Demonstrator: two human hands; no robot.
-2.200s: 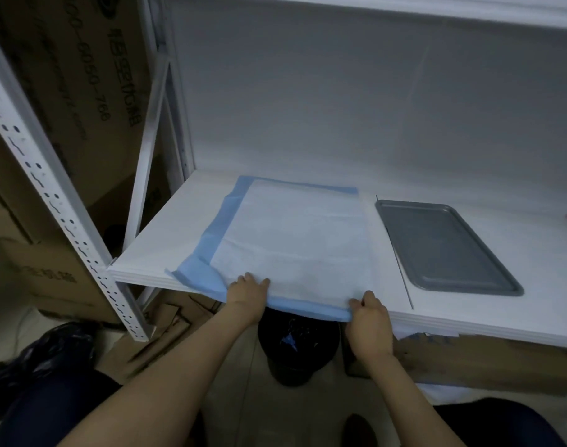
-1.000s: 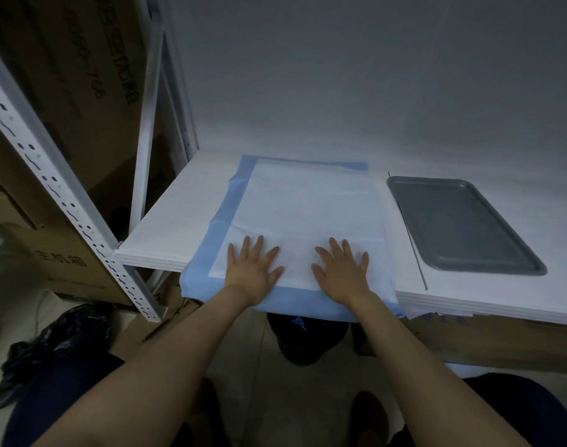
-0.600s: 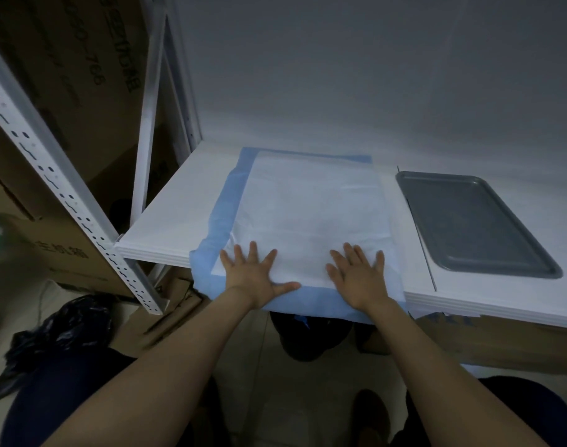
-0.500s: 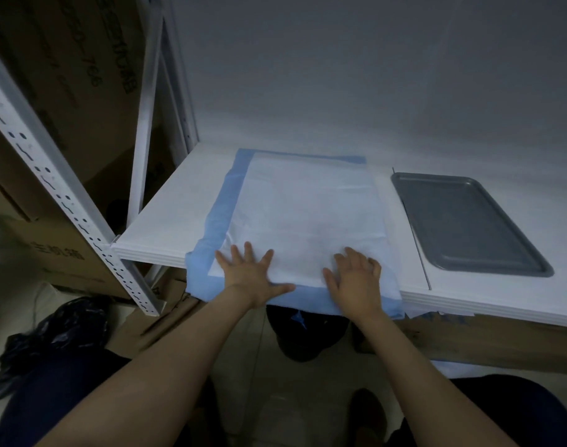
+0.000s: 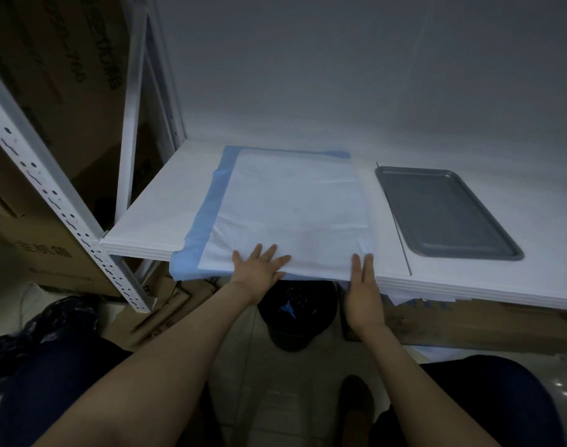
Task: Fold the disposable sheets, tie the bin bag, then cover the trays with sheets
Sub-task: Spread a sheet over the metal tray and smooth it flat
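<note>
left hand (image 5: 259,269): flat, spread, pinning the blue-edged white paper sheet (image 5: 291,204) down
right hand (image 5: 363,293): straight fingers, squaring its corner I guess

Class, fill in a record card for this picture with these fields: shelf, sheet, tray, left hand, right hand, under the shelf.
shelf: white, holds the sheet and the tray
sheet: white with a blue border, lies flat, front edge overhangs the shelf
tray: grey, uncovered, right of the sheet and apart from it
left hand: flat on the sheet, fingers spread
right hand: fingers straight, at the sheet's front right corner
under the shelf: a dark bin on the floor
</note>
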